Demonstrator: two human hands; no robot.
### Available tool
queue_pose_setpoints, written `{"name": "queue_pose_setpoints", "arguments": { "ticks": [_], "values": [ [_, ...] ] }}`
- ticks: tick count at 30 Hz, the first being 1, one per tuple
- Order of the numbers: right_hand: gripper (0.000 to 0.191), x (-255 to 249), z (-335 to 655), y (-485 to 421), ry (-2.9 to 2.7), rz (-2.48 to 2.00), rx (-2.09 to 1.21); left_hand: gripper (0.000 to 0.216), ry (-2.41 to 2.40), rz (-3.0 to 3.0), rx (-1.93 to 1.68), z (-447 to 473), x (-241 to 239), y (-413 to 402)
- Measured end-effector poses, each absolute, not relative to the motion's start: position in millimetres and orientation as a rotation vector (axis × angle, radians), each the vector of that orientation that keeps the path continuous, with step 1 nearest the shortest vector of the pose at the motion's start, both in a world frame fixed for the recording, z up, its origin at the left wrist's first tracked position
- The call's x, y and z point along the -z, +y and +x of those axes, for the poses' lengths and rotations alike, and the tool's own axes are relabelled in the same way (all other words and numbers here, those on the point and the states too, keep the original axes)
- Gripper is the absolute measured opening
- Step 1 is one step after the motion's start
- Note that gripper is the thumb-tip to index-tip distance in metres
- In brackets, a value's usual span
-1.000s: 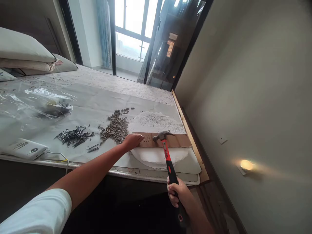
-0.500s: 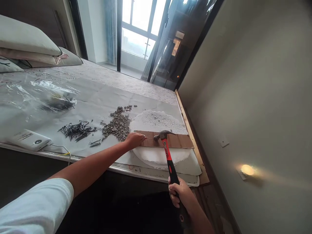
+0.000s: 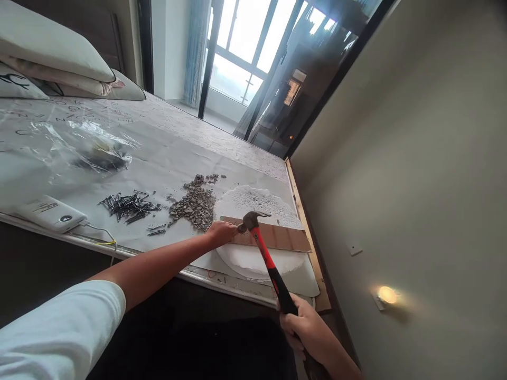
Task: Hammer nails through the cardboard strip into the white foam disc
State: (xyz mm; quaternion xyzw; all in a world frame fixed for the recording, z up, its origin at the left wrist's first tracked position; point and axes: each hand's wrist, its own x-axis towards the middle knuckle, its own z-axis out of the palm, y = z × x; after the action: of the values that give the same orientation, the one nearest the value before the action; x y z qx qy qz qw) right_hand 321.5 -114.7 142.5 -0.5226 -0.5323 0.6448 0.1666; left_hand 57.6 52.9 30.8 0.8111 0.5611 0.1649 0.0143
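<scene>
My right hand (image 3: 307,330) is closed round the black grip of a red-handled claw hammer (image 3: 264,254). Its steel head hovers just above the left end of a brown wooden strip (image 3: 277,238). The strip lies across a round white foam disc (image 3: 253,203) on the covered bed. My left hand (image 3: 222,232) rests on the strip's left end with fingers pinched right beside the hammer head; what they hold is too small to make out.
A heap of small grey stones (image 3: 194,203) lies left of the disc. Farther left are a pile of dark nails (image 3: 129,205), a white power bank (image 3: 51,214) with cable, and a crumpled clear plastic bag (image 3: 93,153). Pillows (image 3: 51,58) are stacked at the far left. A wall runs along the right.
The hammer head has shifted left along the strip, close to my left hand's fingers, and my right hand has dropped lower and to the right. The view has tilted.
</scene>
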Motion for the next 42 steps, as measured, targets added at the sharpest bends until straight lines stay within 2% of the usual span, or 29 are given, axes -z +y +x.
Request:
{"name": "queue_pose_setpoints", "arguments": {
  "ticks": [7, 15, 19, 24, 29, 34, 42],
  "values": [
    [0.017, -165.1, 314.2, -114.9, -1.621, -1.535, -1.606, 0.045, 1.773, 2.522, -0.614, 56.8, -26.0, 55.5],
    [0.012, -149.6, 304.8, -106.5, -1.608, -1.582, -1.695, 0.047, 1.798, 2.532, -0.525, 56.0, -30.6, 51.6],
    [0.012, -153.4, 304.3, -106.0, -1.635, -1.539, -1.601, 0.043, 1.761, 2.479, -0.616, 56.3, -27.2, 52.8],
    [0.014, -152.7, 299.3, -106.7, -1.646, -1.61, -1.717, 0.04, 1.742, 2.481, -0.652, 56.8, -22.5, 55.5],
    [0.013, -156.6, 301.5, -107.4, -1.646, -1.565, -1.623, 0.043, 1.697, 2.528, -0.728, 56.6, -20.5, 56.0],
    [0.012, -145.3, 295.5, -108.1, -1.617, -1.599, -1.724, 0.04, 1.658, 2.479, -0.799, 56.0, -18.7, 54.8],
    [0.011, -141.8, 297.1, -107.4, -1.602, -1.575, -1.67, 0.036, 1.553, 2.535, -0.789, 49.7, -28.4, 53.0]
  ]
}}
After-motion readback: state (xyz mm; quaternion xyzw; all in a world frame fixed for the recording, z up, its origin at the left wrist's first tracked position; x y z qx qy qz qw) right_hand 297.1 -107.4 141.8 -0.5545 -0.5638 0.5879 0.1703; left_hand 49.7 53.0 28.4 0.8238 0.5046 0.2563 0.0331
